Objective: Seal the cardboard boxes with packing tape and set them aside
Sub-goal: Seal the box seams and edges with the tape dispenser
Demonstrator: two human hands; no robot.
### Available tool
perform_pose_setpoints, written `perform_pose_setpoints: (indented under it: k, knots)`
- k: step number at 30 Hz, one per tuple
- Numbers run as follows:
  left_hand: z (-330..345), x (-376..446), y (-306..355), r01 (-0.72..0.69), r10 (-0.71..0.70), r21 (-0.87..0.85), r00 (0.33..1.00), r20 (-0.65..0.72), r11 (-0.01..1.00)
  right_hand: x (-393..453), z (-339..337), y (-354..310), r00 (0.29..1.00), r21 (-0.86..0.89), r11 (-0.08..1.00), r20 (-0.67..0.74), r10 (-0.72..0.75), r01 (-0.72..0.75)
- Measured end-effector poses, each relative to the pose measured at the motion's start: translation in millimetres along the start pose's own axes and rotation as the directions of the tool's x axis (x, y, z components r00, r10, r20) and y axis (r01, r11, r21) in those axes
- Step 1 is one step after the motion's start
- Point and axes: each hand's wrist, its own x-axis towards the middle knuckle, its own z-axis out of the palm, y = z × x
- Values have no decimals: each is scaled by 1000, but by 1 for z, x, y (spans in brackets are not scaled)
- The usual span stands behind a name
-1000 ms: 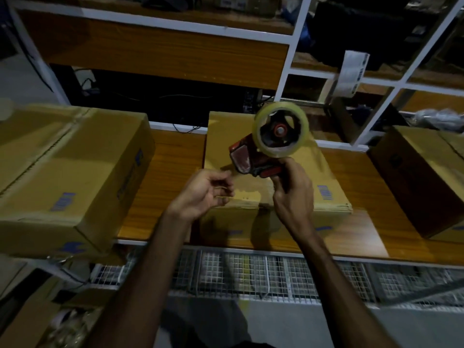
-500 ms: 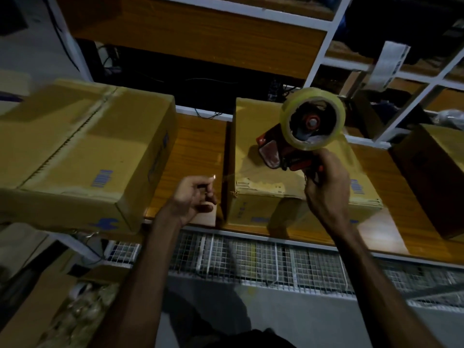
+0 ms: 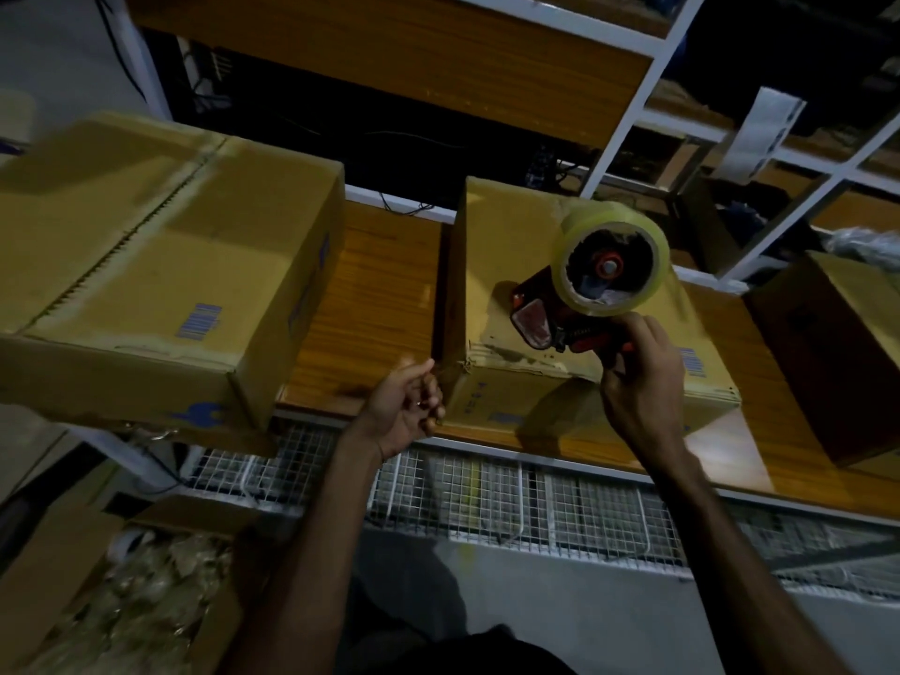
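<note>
A big box (image 3: 160, 265) sits at the left. The left hand (image 3: 406, 411), fingers loosely curled and holding nothing, touches the middle box (image 3: 492, 246) corner. The right hand (image 3: 638, 377) grips the tape gun (image 3: 574, 309), nose pointing left, over that box.

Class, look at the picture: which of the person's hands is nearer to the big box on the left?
Left. The left hand hangs off the middle box's near-left corner, across a gap from the big box. The right hand grips the tape dispenser over the middle box, farther away.
</note>
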Motion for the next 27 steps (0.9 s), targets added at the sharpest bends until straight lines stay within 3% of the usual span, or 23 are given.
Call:
perform_pose_setpoints:
  k: [5, 10, 13, 17, 19, 21, 23, 25, 27]
  knots:
    - [4, 10, -9, 109, -107, 75, 994, -31, 991, -12, 3, 14, 999, 5, 1000, 49, 24, -24]
    - [7, 17, -10, 151, -150, 32, 988, -20, 988, -19, 4, 20, 996, 12, 1000, 90, 9, -10]
    - [7, 18, -18, 154, -144, 93, 984, -103, 984, -22, 6, 21, 996, 29, 1000, 84, 7, -9]
    - [6, 9, -52, 94, -54, 122, 953, -298, 988, -25, 7, 27, 997, 41, 999, 74, 22, -25]
    - [14, 4, -64, -89, 147, 165, 908, -392, 982, -25, 8, 30, 996, 47, 998, 79, 41, -45]
    - [26, -3, -64, -329, 501, 410, 742, -444, 851, -26, 9, 30, 996, 61, 997, 83, 42, -47]
    - [40, -14, -55, -430, 779, 701, 553, -294, 569, -26, 9, 30, 995, 75, 996, 87, 39, -46]
    - [46, -14, -48, -477, 892, 836, 450, -33, 272, -26, 8, 31, 995, 81, 995, 92, 42, -49]
    - [50, -6, -45, -490, 903, 866, 409, 130, 97, -25, 9, 32, 994, 82, 995, 99, 50, -59]
